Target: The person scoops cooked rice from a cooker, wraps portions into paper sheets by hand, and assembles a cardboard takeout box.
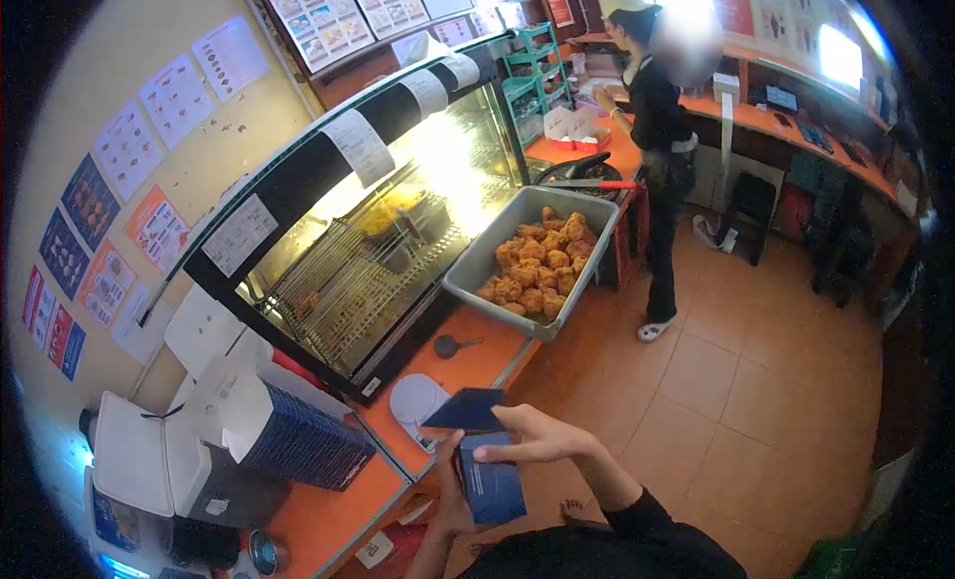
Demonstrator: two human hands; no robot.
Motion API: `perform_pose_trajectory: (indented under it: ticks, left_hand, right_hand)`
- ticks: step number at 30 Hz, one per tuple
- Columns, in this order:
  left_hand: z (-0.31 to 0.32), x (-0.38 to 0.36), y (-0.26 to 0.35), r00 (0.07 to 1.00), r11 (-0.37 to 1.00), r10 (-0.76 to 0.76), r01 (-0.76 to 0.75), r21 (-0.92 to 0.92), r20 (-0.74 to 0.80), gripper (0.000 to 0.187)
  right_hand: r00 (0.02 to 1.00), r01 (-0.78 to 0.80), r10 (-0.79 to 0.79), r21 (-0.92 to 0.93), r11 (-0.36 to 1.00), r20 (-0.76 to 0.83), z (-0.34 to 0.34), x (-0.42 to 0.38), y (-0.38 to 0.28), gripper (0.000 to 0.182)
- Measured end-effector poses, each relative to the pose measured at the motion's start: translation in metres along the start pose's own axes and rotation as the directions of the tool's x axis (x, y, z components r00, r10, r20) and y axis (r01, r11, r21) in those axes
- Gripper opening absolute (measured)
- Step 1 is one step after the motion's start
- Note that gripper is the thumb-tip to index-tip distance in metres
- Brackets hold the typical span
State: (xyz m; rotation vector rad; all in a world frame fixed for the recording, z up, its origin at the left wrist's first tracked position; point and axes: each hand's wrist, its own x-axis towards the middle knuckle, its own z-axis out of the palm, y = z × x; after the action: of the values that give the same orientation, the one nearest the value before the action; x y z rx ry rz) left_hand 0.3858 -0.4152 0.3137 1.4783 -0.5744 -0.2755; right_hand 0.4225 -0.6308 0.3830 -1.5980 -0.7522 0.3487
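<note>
Low in the view, both my hands are on a dark blue cardboard food box (494,489) with small white print and a raised flap (466,410). My left hand (455,494) is closed round the box's left side. From the right, my right hand (537,436) grips its upper part, thumb on the printed face and fingers by the flap. Just beyond the box lies a round white weighing scale (419,398), partly hidden by the flap. A grey tub (468,276) of fried chicken pieces (540,266) stands farther off on the orange counter (453,365).
A glass heated display cabinet (368,271) stands on the counter, left of the tub. Nested blue boxes (308,440) are stacked at the left. A small dark scoop (458,346) lies before the cabinet. Another person (657,131) stands at the far counter, beside the tiled floor (696,370).
</note>
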Motion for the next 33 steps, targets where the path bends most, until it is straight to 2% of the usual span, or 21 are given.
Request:
perform_pose_trajectory:
  ticks: [2,3,4,6,9,10,12,14,17,18,19,20,22,23,25,27,28,29,30,32,33]
  left_hand:
    - [0.023,0.017,0.04,0.986,0.982,0.168,-0.166,0.084,-0.015,0.125]
    - [0.025,0.023,0.046,0.967,0.929,0.252,-0.23,0.29,-0.041,0.126]
    - [0.027,0.025,0.048,0.94,0.831,0.338,-0.274,0.485,-0.048,0.126]
    - [0.021,0.025,0.037,0.905,0.816,0.414,-0.319,0.482,-0.101,0.116]
    - [-0.001,0.021,0.037,0.815,0.429,0.579,-0.328,0.841,0.022,0.086]
    - [0.001,0.02,0.041,0.815,0.43,0.579,-0.325,0.842,0.019,0.086]
    - [0.01,0.015,0.055,0.901,0.146,0.419,-0.188,0.971,0.111,0.087]
    - [0.009,0.017,0.047,0.918,0.14,0.383,-0.166,0.976,0.101,0.093]
    - [0.011,0.02,0.045,0.954,0.116,0.266,-0.172,0.978,0.136,0.107]
    - [0.005,0.013,0.04,0.955,0.118,0.265,-0.172,0.978,0.136,0.107]
    - [-0.007,0.003,0.03,0.918,0.259,0.394,-0.058,0.964,-0.05,0.101]
    - [-0.016,-0.001,0.031,0.839,0.405,0.487,0.029,0.914,-0.243,0.095]
    - [-0.037,-0.005,0.041,0.507,0.97,0.214,-0.007,0.244,-0.835,0.076]
    - [-0.056,-0.014,0.037,0.508,0.969,0.214,-0.005,0.246,-0.834,0.076]
    - [-0.091,-0.038,0.017,0.795,0.859,-0.22,-0.118,-0.499,-0.566,0.062]
    - [-0.061,-0.026,0.02,0.8,0.86,-0.291,-0.022,-0.51,-0.525,0.06]
    - [-0.042,-0.018,0.023,0.8,0.854,-0.359,0.073,-0.516,-0.481,0.058]
    - [-0.027,-0.015,0.026,0.685,0.86,-0.418,0.087,-0.502,-0.597,0.054]
    - [-0.03,-0.018,0.023,0.691,0.862,-0.412,0.084,-0.5,-0.594,0.054]
    - [-0.042,-0.04,0.011,0.727,0.837,-0.434,0.108,-0.536,-0.531,0.051]
    - [-0.05,-0.046,0.012,0.691,0.815,-0.499,0.169,-0.554,-0.523,0.051]
  right_hand:
    - [0.962,0.064,-0.013,0.181,0.981,-0.272,0.006,-0.001,-0.016,0.059]
    - [0.915,0.163,-0.084,0.169,0.972,-0.394,0.016,0.007,0.003,0.054]
    - [0.915,0.165,-0.087,0.169,0.972,-0.394,0.02,0.01,0.016,0.054]
    - [0.911,0.049,0.063,0.258,0.965,-0.407,0.026,0.013,0.03,0.053]
    - [0.968,0.098,-0.013,0.333,0.938,-0.25,0.014,0.002,-0.005,0.038]
    - [0.969,0.097,-0.012,0.334,0.938,-0.247,0.011,0.001,0.0,0.038]
    - [0.95,-0.238,0.288,0.321,0.917,-0.118,0.008,-0.002,0.014,0.052]
    - [0.951,-0.092,0.193,0.373,0.923,-0.242,0.037,0.006,0.036,0.051]
    - [0.539,0.009,0.272,0.329,0.944,-0.797,0.054,0.021,0.079,0.043]
    - [0.531,-0.012,0.407,0.474,0.881,-0.743,0.045,0.017,0.084,0.038]
    - [0.516,0.096,0.451,0.573,0.814,-0.728,0.033,0.014,0.099,0.04]
    - [0.508,0.208,0.492,0.655,0.726,-0.707,0.02,0.01,0.098,0.043]
    - [0.823,0.433,0.375,0.899,0.071,-0.426,-0.009,-0.007,0.083,0.049]
    - [0.907,0.404,0.147,0.914,-0.044,-0.394,-0.015,-0.011,0.09,0.056]
    - [0.814,0.277,-0.455,0.93,-0.241,-0.361,-0.002,0.007,0.102,0.047]
    - [0.9,0.315,-0.202,0.898,-0.309,-0.385,0.034,0.016,0.159,0.043]
    - [0.911,0.366,0.078,0.882,0.295,-0.405,0.043,0.028,0.182,0.036]
    - [0.788,0.13,0.292,0.61,0.782,-0.542,0.045,0.034,0.185,0.03]
    - [0.786,0.136,0.286,0.604,0.785,-0.548,0.042,0.035,0.189,0.03]
    - [0.839,0.324,0.324,0.879,0.351,-0.438,0.034,0.028,0.169,0.025]
    - [0.897,0.216,0.338,0.95,0.226,-0.285,0.022,0.025,0.147,0.024]
